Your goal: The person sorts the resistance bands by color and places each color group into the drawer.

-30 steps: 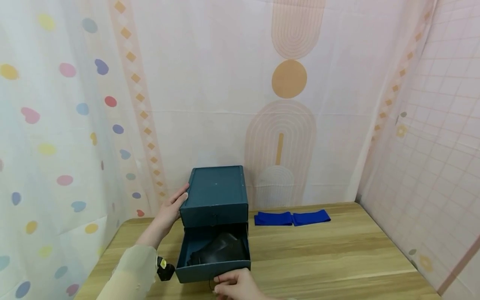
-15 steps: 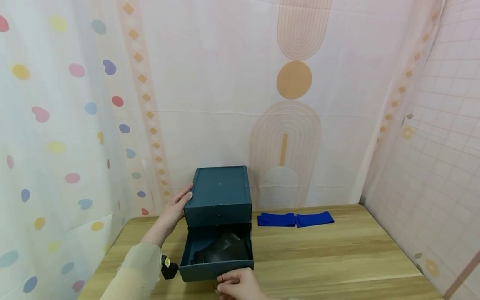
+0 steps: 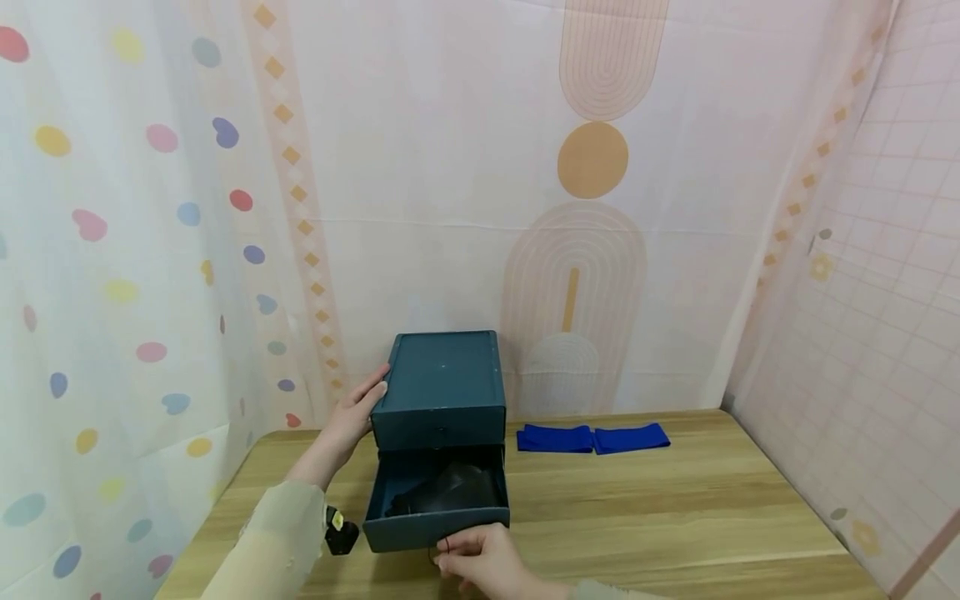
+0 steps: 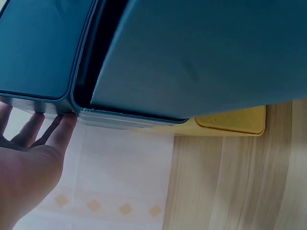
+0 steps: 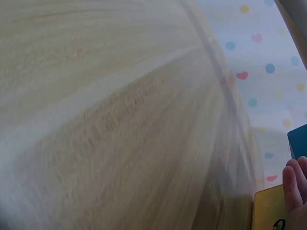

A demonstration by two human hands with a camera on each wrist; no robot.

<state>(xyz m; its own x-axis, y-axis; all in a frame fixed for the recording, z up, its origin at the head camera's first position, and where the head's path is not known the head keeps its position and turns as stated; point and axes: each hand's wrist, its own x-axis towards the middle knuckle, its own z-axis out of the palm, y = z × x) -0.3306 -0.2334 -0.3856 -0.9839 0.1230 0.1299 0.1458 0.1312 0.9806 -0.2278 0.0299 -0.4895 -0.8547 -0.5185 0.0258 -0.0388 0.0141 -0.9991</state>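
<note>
at far left: dotted curtain (image 3: 150, 317), hangs in soft folds, with coloured spots and hearts. next: left sleeve (image 3: 266, 542), pale, with small black object (image 3: 342, 537) just beside it, bearing a yellow mark. above these: left hand (image 3: 352, 419), rests against the left side of the box with rather straight fingers; only touches, without grasping. in the left wrist view: meets the side wall with the fingertips.

in the middle: blue-green box (image 3: 447, 367), stands at the rear of the table (image 3: 637, 517), near the patterned back cloth (image 3: 420, 208). under its upper part: drawer (image 3: 427, 533) of same colour, stands partly out toward the person. inside the drawer: black item (image 3: 457, 490), looks smooth and crumpled, maybe a bag, but too dark to tell surely. in the left wrist view: yellow unit (image 4: 232, 120), partly hidden behind the blue-green drawer.

at the drawer's front: thin dark loop (image 3: 431, 553). then right hand (image 3: 487, 562): pinches this loop between thumb and fingers, just under the front edge; in the right wrist view, shows only at the corner.

more to the right: first blue band (image 3: 555, 439) and second blue band (image 3: 632, 438), lie flat and folded on the table, end beside end. at far right: grid cloth (image 3: 885, 292), hangs along the table's side.
</note>
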